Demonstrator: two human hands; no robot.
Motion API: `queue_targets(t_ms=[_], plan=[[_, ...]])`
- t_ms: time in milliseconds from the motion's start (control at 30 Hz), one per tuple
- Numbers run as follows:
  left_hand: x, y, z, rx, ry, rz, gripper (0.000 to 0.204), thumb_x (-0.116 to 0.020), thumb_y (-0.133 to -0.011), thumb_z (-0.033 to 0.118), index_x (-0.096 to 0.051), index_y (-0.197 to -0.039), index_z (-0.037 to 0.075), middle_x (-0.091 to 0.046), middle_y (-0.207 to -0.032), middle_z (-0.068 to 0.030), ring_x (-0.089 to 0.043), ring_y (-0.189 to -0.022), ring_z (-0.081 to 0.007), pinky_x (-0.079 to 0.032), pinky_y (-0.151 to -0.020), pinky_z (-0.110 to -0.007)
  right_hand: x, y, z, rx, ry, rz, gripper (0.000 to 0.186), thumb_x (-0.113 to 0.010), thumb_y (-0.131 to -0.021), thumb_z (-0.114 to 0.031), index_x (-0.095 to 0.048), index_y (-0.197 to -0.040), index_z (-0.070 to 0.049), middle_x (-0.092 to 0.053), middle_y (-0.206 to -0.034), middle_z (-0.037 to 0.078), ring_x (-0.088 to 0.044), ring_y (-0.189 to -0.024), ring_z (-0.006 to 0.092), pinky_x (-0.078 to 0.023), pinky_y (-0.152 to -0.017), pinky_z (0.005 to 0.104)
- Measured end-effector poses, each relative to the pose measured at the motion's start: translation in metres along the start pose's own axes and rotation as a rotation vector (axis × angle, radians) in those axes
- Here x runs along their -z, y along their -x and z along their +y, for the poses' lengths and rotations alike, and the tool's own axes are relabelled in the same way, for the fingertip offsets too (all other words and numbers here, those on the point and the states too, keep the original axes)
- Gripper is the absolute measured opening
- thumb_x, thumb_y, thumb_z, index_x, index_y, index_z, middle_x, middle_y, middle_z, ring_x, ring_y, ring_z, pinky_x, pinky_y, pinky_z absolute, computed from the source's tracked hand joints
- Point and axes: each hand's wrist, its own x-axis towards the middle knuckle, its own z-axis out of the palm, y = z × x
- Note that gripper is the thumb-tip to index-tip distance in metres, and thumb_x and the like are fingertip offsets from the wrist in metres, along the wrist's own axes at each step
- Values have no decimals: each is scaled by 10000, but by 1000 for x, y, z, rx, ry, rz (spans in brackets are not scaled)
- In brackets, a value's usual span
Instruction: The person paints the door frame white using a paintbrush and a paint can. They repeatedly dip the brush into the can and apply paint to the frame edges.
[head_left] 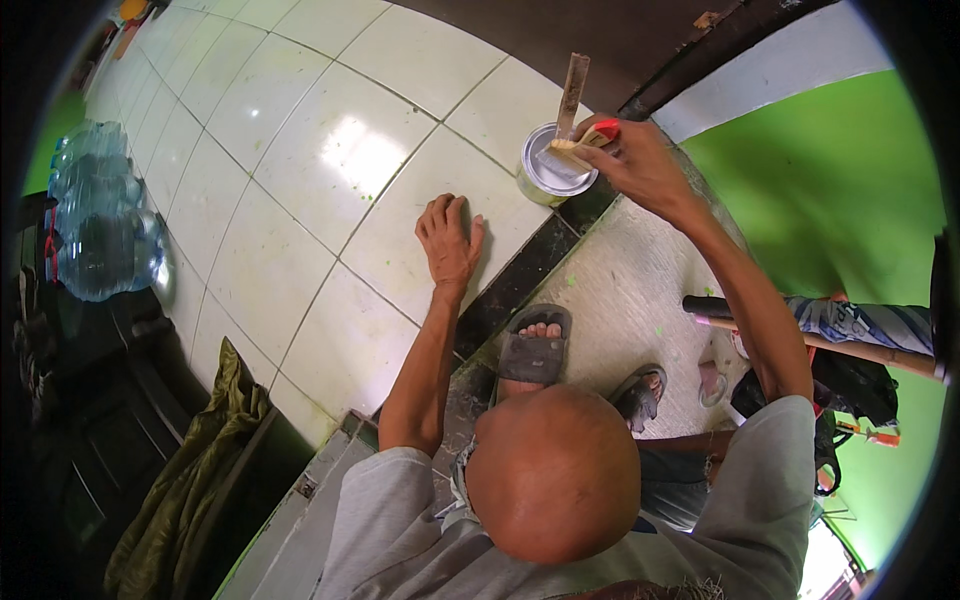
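Observation:
My right hand (645, 168) grips a paintbrush (598, 134) with a red end on its handle, the brush head held over a round paint can (541, 184). White paint or residue shows at the can's mouth. A flat wooden stick (572, 92) stands up out of the can, leaning slightly. The can sits at the edge of the white tiled floor (400, 270), by a black tile border. My left hand (450, 240) rests on the white tiles to the left of the can, fingers loosely bent and thumb apart, holding nothing.
Large water bottles (105, 235) stand at the far left. Nearer, an olive cloth (205, 470) hangs by dark furniture. My sandalled foot (535, 345) is on the step below the tiles. A bright green wall (830, 170) rises at right, above rolled and bagged items (860, 325). Green specks dot the floor.

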Motion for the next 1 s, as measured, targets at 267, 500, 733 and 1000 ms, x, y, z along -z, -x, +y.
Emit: queue_targets(t_ms=[267,500,733,1000], plan=[[-3,0,2,12,-9,-10,424,-669,-922,285,-574,-1272,66,-531,-1327,-145,-445,-1306,-338,-292,-1117,-496,-15,38,38,-409,-757,356,295,-688,-974,-254,-658,-1124,-2,-722,-968,89,-699,-829,163,-577,-717,297],[-1,0,3,24,-29,-29,424,-663,-925,287,-570,-1276,69,-526,-1333,-146,-438,-1311,-343,-287,-1121,-497,-57,71,79,-574,-1421,488,257,-673,-981,-243,-620,-1100,-22,-705,-998,107,-695,-873,210,-608,-731,406],[3,2,0,32,-47,-9,437,-680,-906,259,-570,-1276,55,-518,-1341,-141,-431,-1323,-330,-287,-1124,-495,-97,79,87,-675,-1823,497,175,-694,-975,-235,-643,-996,-70,-714,-956,55,-712,-876,165,-603,-797,407],[-33,11,-21,21,12,-7,479,-712,-851,220,-582,-1277,41,-524,-1350,-203,-437,-1311,-401,-297,-1122,-542,-140,100,136,-384,-2194,339,263,-513,-1030,-248,-651,-1049,-24,-722,-950,147,-718,-888,321,-577,-855,527]])
